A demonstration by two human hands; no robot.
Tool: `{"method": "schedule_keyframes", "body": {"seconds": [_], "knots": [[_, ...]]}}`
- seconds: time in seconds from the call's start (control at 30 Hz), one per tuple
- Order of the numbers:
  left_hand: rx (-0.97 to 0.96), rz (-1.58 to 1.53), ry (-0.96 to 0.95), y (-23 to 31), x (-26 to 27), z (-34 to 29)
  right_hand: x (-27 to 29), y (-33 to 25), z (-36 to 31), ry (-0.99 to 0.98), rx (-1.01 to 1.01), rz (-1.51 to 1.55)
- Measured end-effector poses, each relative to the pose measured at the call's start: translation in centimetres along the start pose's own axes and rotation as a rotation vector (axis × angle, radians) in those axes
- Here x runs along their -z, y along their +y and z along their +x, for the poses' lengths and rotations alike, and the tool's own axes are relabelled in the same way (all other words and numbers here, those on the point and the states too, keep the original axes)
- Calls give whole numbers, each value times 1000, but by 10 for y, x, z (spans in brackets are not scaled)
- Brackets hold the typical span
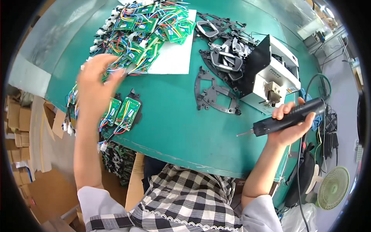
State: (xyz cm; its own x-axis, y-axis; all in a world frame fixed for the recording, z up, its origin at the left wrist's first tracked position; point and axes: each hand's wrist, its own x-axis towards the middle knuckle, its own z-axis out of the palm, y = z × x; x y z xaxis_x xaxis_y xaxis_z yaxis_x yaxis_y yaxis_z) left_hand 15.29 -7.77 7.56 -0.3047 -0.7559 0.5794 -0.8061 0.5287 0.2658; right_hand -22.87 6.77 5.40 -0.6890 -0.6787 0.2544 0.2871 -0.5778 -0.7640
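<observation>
My right hand [288,133] is wrapped round a black electric screwdriver [288,118], its thin bit pointing left above the table. My left hand [96,75], blurred by motion, is raised at the near edge of a heap of green circuit boards [135,52] with coloured wires and white plugs. Its thumb and forefinger are curved apart, and I see nothing between them. Below that hand, a wired circuit board [128,114] lies on a black plastic plate [138,118]. A second wired board [112,110] lies beside it, partly behind my left forearm.
A white sheet [176,58] lies under part of the heap. Black plastic frames [216,96] are piled right of centre, some with grey rims. A white and black box-shaped machine [276,73] stands at the right. The screwdriver's cable [299,174] hangs past the table's right edge, near a fan [334,187].
</observation>
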Motion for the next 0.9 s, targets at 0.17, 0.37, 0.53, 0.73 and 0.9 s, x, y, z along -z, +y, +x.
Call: {"method": "schedule_keyframes", "body": {"seconds": [0.17,0.37,0.53,0.73,0.9], "knots": [[-255,-133,-278,89,-100,49,-2,6,-3,-63,-85,88],[-412,37,-286,148,-188,69,11,2,-7,-107,-45,88],[-445,60,-120,143,-172,58,13,-2,-6,-113,13,50],[-197,-180,-248,141,-161,61,8,4,-8,-119,-7,73],[50,-62,-597,159,-182,81,5,7,-12,-105,-32,96]]}}
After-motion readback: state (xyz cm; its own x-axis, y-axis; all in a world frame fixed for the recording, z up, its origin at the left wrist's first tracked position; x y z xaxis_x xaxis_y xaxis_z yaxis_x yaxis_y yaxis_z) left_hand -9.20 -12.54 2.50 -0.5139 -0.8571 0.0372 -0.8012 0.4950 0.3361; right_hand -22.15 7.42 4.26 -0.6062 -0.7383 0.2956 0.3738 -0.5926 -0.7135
